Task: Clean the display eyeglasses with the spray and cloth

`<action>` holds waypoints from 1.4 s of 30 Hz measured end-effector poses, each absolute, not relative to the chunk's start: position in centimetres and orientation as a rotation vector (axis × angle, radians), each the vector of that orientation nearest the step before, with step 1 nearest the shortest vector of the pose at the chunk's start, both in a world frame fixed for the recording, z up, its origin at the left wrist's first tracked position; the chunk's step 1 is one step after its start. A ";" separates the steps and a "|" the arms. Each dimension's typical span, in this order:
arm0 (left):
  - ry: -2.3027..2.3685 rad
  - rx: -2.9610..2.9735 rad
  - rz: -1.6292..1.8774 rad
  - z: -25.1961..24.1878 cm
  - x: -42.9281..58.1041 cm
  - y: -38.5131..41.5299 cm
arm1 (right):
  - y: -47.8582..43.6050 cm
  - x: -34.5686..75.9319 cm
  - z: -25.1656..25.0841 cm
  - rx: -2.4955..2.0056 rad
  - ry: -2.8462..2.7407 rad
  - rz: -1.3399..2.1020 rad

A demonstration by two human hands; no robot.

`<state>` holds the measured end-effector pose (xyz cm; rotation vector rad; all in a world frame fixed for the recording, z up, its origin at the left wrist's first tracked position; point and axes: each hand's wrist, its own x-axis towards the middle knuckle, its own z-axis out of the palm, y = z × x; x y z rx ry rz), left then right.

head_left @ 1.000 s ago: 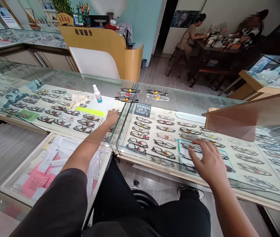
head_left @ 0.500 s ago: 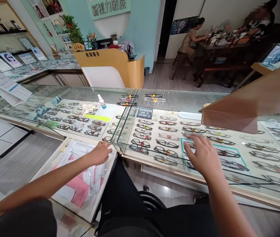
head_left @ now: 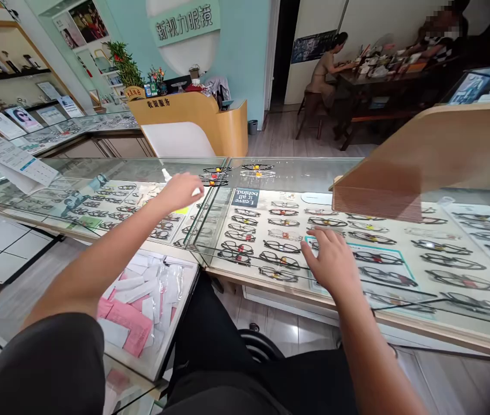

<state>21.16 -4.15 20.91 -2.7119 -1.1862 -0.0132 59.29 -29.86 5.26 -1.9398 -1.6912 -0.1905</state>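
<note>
My left hand [head_left: 180, 193] is stretched out over the glass counter [head_left: 150, 164], fingers loosely apart and holding nothing. It hovers just in front of a small white spray bottle [head_left: 166, 172], whose body it hides. A few black eyeglass frames [head_left: 215, 176] lie on the glass just right of that hand. My right hand [head_left: 334, 262] lies flat on the glass top, fingers spread, above rows of displayed glasses [head_left: 271, 230] and a teal-edged tray [head_left: 400, 262].
An open drawer [head_left: 184, 300] of white and pink papers sits below my left arm. A slanted wooden stand [head_left: 400, 167] rises on the counter at right. A yellow cash desk [head_left: 193, 118] stands behind. Two people sit at a far table [head_left: 379, 75].
My left hand drew back from the glass to the drawer edge, then rose forward over the counter to the spray bottle. My right hand stayed flat on the glass.
</note>
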 end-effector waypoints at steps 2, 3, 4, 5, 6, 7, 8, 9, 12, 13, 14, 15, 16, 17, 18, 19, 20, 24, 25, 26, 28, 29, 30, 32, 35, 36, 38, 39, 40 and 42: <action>-1.232 -2.634 -0.031 19.8 22.5 0.5 | -29.8 59.3 5.4 -1.947 -1.684 -0.176; -1.266 -2.598 -0.030 19.3 23.1 2.5 | -29.8 59.2 5.4 -1.951 -1.683 -0.171; -1.292 -2.579 0.002 18.9 23.8 4.2 | -29.8 59.2 5.5 -1.957 -1.682 -0.166; -1.315 -2.571 0.051 18.5 24.4 5.6 | -29.7 59.2 5.6 -1.963 -1.681 -0.162; -1.332 -2.570 0.100 18.3 25.0 6.9 | -29.7 59.1 5.7 -1.969 -1.679 -0.159; -1.337 -2.574 0.141 18.1 25.5 7.9 | -29.7 59.1 5.8 -1.974 -1.676 -0.156; -1.339 -2.582 0.180 18.0 26.0 8.8 | -29.7 59.1 5.9 -1.978 -1.673 -0.154; -1.337 -2.592 0.213 17.9 26.4 9.5 | -29.8 59.0 6.0 -1.980 -1.670 -0.151; -1.336 -2.621 0.311 17.8 27.5 11.4 | -29.8 58.9 6.1 -1.981 -1.662 -0.143; -1.342 -2.628 0.344 17.8 27.7 12.0 | -29.8 58.9 6.0 -1.981 -1.657 -0.143; -1.349 -2.633 0.374 17.8 28.0 12.5 | -29.7 58.8 6.0 -1.980 -1.649 -0.145; -1.358 -2.637 0.401 17.8 28.2 13.1 | -29.7 58.8 5.9 -1.979 -1.642 -0.149; -1.369 -2.640 0.424 17.7 28.3 13.6 | -29.7 58.9 5.8 -1.976 -1.635 -0.152; -1.381 -2.642 0.443 17.7 28.5 14.1 | -29.7 58.9 5.7 -1.974 -1.631 -0.154; -1.394 -2.643 0.459 17.7 28.6 14.5 | -29.6 58.9 5.6 -1.972 -1.630 -0.155; -1.408 -2.644 0.471 17.7 28.7 14.9 | -29.6 58.9 5.6 -1.971 -1.632 -0.154; -1.422 -2.645 0.480 17.7 28.8 15.2 | -29.6 59.0 5.5 -1.970 -1.634 -0.153; -1.468 -2.648 0.497 17.7 29.0 15.4 | -29.6 59.0 5.6 -1.970 -1.631 -0.155; -1.474 -2.647 0.498 17.8 29.1 15.2 | -29.5 59.0 5.6 -1.972 -1.628 -0.155; -1.478 -2.646 0.495 17.8 29.1 14.9 | -29.5 59.0 5.7 -1.975 -1.626 -0.153; -1.479 -2.640 0.476 18.1 29.2 14.2 | -29.5 58.9 5.7 -1.983 -1.626 -0.146; -1.476 -2.636 0.459 18.2 29.2 13.7 | -29.5 59.0 5.7 -1.985 -1.627 -0.143; -1.469 -2.634 0.436 18.5 29.2 13.3 | -29.5 59.0 5.7 -1.986 -1.628 -0.140; -1.448 -2.637 0.390 19.1 28.8 12.1 | -29.5 59.0 5.7 -1.986 -1.629 -0.135; -1.404 -2.674 0.350 20.6 27.2 9.6 | -29.6 59.1 5.6 -1.985 -1.630 -0.138; -1.379 -2.704 0.341 21.3 26.3 8.4 | -29.6 59.1 5.6 -1.982 -1.632 -0.143; -1.282 -2.825 0.304 22.7 24.1 5.1 | -29.6 59.2 5.5 -1.966 -1.645 -0.158; -1.238 -2.894 0.286 23.4 22.8 3.1 | -29.6 59.3 5.4 -1.955 -1.653 -0.166; -1.187 -2.972 0.273 24.2 21.3 0.9 | -29.6 59.4 5.3 -1.944 -1.662 -0.175; -1.109 -3.129 0.312 25.5 18.4 -3.9 | -29.6 59.6 5.1 -1.926 -1.675 -0.194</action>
